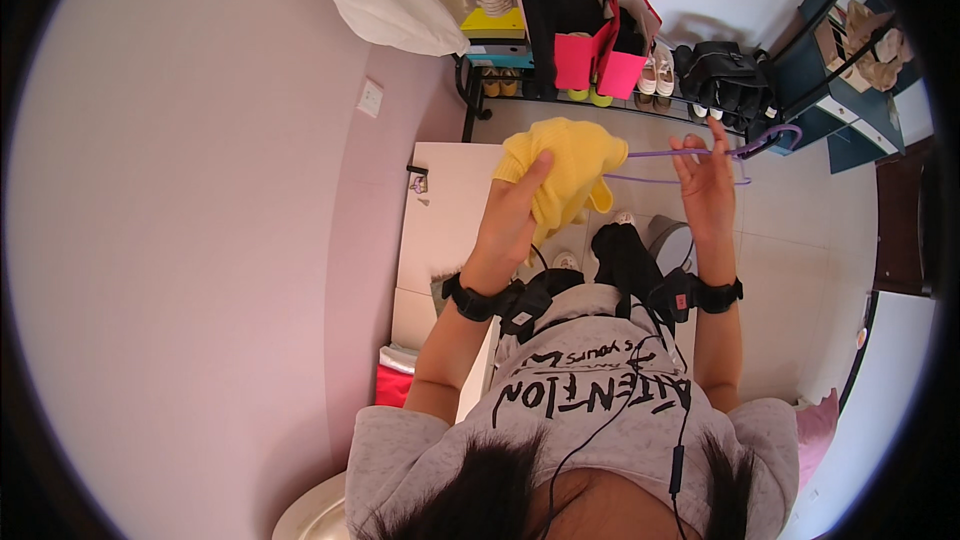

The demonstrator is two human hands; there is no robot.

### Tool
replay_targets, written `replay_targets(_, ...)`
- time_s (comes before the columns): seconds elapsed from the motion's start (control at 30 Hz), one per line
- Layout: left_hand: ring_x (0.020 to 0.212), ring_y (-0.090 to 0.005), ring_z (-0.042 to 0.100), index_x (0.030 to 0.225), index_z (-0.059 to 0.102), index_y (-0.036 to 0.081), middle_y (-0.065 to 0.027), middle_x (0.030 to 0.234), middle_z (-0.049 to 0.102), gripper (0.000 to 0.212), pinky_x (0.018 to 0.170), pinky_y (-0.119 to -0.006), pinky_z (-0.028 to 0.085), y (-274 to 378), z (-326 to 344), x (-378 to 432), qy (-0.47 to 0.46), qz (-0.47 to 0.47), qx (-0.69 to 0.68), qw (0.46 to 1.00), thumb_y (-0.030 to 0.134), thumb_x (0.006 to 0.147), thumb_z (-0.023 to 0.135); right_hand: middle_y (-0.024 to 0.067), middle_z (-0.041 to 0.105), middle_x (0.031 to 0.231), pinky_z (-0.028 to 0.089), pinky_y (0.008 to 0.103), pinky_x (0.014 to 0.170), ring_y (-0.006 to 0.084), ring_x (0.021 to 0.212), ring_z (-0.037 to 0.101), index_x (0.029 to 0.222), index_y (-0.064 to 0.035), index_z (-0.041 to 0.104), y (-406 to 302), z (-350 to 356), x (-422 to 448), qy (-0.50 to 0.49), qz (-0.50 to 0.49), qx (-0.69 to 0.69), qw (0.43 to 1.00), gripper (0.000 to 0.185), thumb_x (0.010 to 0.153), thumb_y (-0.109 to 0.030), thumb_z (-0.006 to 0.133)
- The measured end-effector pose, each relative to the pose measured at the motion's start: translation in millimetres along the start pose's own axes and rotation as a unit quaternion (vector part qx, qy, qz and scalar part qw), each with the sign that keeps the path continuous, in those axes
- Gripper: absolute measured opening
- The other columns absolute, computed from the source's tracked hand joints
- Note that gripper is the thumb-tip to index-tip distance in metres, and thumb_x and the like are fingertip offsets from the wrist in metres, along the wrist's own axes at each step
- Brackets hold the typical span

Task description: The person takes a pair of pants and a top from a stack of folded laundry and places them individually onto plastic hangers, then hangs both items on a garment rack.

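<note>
My left hand (517,214) grips a bunched yellow knitted garment (564,157), its thumb lying over the ribbed fabric. A thin purple clothes hanger (660,154) runs from the garment toward the right, and its near end is hidden inside the yellow cloth. Around the hanger's bar close my right hand's (707,191) fingers, with some of them stretched out. The hanger's curved hook (784,131) points to the right, beyond that hand. Both hands are held out in front of my body, above the floor.
Beyond my hands stands a black metal rack (660,111) with shoes, pink paper bags (577,64) and a black backpack (724,71). A pale cabinet (450,232) is at the left by the wall. Near my feet sits a grey bin (670,240). White cloth (390,4) hangs upper left.
</note>
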State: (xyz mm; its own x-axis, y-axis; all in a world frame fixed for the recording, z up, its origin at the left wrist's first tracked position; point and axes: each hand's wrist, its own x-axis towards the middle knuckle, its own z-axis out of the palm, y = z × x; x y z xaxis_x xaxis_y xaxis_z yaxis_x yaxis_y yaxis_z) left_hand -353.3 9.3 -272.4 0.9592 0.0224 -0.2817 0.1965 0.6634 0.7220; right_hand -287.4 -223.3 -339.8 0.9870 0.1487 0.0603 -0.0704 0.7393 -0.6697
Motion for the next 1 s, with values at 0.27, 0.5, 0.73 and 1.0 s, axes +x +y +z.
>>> replay_targets(0.27,0.099,-0.0107,0.050,0.117,0.046,0.001,-0.0045,0.110,0.053,0.035,0.082,-0.024,0.041,-6,14,-5,-0.015,0.058,0.160,0.985,0.017,0.086,0.054,0.0089,0.055,0.097,0.047,0.0287,0.087,0.0256,0.103,0.053,0.122,-0.0043,0.038,22,21,8,0.046,0.058,0.123,0.990,0.038,0.089,-0.021,0.047)
replay_targets(0.5,0.096,-0.0106,0.051,0.116,0.047,0.000,-0.0046,0.108,0.054,0.038,0.081,-0.024,0.041,-4,7,-8,0.039,0.119,0.202,0.971,0.018,0.084,0.057,0.0086,0.055,0.096,0.047,0.0280,0.085,0.0260,0.103,0.053,0.122,-0.0046,0.038,18,28,3,0.031,0.046,0.114,0.992,0.038,0.089,-0.021,0.047)
replay_targets(0.73,0.094,-0.0107,0.051,0.113,0.049,0.000,-0.0045,0.104,0.056,0.034,0.078,-0.024,0.041,0,-1,-18,0.009,0.107,0.225,0.968,0.022,0.087,0.053,0.0085,0.054,0.099,0.047,0.0269,0.085,0.0248,0.102,0.053,0.123,-0.0044,0.038,13,17,1,0.025,0.021,0.124,0.992,0.039,0.088,-0.020,0.049)
replay_targets(1.0,0.097,-0.0146,0.053,0.109,0.051,-0.002,-0.0069,0.105,0.057,0.033,0.084,-0.029,0.040,21,-23,-21,-0.013,0.140,0.148,0.979,0.025,0.091,0.044,0.0085,0.052,0.105,0.047,0.0268,0.086,0.0211,0.098,0.054,0.124,-0.0067,0.039,7,-3,4,0.051,0.018,0.268,0.962,0.038,0.088,-0.015,0.049)
